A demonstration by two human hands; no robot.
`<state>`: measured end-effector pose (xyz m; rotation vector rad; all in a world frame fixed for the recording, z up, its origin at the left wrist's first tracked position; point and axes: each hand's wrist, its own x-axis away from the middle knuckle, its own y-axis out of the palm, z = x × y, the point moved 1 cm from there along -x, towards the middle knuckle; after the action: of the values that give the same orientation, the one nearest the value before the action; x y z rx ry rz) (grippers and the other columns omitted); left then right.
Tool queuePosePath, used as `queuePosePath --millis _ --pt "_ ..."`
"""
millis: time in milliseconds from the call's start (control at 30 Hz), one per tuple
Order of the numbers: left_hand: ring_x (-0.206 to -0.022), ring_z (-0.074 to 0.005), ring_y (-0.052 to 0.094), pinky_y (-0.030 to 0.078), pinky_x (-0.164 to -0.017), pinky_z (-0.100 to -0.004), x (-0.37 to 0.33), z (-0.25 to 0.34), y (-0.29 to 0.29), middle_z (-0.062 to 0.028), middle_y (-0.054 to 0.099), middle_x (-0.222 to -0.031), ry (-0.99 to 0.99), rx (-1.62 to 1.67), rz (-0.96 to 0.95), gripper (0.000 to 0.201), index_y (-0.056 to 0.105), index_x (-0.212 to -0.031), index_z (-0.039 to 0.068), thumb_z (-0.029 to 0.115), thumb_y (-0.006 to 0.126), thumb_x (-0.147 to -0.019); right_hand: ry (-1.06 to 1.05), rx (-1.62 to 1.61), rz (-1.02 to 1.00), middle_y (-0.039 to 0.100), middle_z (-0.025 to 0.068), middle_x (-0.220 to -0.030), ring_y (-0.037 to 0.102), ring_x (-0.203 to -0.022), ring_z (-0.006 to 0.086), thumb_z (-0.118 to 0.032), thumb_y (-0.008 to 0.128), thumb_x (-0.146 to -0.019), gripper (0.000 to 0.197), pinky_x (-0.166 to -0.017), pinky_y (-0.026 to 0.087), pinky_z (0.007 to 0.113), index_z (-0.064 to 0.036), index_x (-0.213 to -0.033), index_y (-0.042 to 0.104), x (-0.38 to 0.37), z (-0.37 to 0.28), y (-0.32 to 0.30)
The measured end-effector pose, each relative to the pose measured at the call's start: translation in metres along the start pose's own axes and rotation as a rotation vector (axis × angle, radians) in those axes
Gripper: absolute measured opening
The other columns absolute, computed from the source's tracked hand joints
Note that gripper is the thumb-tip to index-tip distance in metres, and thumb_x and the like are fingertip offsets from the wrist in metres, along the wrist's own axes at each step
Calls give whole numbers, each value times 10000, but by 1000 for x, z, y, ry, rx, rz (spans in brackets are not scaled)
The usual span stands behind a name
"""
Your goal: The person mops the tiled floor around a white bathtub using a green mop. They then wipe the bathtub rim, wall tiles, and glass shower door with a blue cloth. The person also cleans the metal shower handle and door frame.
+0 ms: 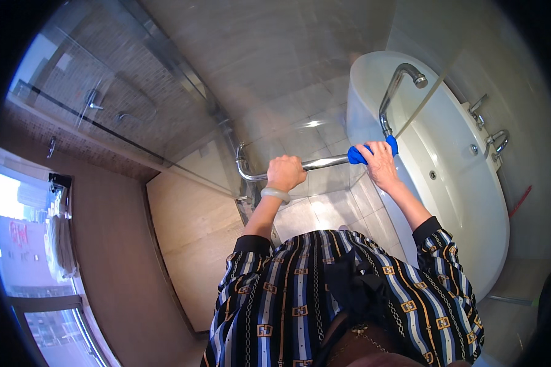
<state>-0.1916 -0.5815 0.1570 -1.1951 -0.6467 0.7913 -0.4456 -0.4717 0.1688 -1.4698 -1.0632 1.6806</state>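
A shiny chrome bar point(324, 163) runs across in front of me, with a bend at its left end and a curved end piece point(401, 82) at its right. My left hand point(286, 173) is closed in a fist around the left part of the bar. A pale bangle point(275, 195) circles that wrist. My right hand point(379, 165) presses a bright blue cloth point(357, 155) against the bar's right part. The cloth wraps over the metal and shows on both sides of the fingers. Part of it is hidden under my palm.
A white freestanding bathtub point(453, 202) stands at the right, with chrome taps point(499, 142) beyond it. Clear glass lies between me and the tiled floor point(324, 131). At the left are a glass-walled shower point(95, 101), white towels point(60, 235) and a window point(21, 214).
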Motion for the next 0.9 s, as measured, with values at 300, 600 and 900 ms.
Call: queuePosePath --millis 300,600,900 --pt "-758 -338 669 543 -707 -416 1 5 8 -141 677 -775 29 -2 187 171 673 -796 87 228 653 -701 29 -82 -77 529 82 -979 538 -976 249 -104 540 -788 332 -833 367 458 -164 -1115 547 -53 -125 39" --pt "-1014 -244 536 295 -993 -497 35 -16 7 -60 585 -910 215 -25 558 230 604 -853 114 128 686 -639 107 66 66 506 78 -1212 467 -1197 267 -94 733 -633 771 -1052 256 567 -246 -1345 477 24 19 -7" --pt "-1174 -293 440 361 -980 -460 78 -54 1 -125 463 -1273 -200 62 724 431 624 -1118 111 87 719 -698 -163 45 -138 538 90 -976 536 -945 263 -131 526 -813 418 -757 384 440 -128 -1230 513 -47 -119 38"
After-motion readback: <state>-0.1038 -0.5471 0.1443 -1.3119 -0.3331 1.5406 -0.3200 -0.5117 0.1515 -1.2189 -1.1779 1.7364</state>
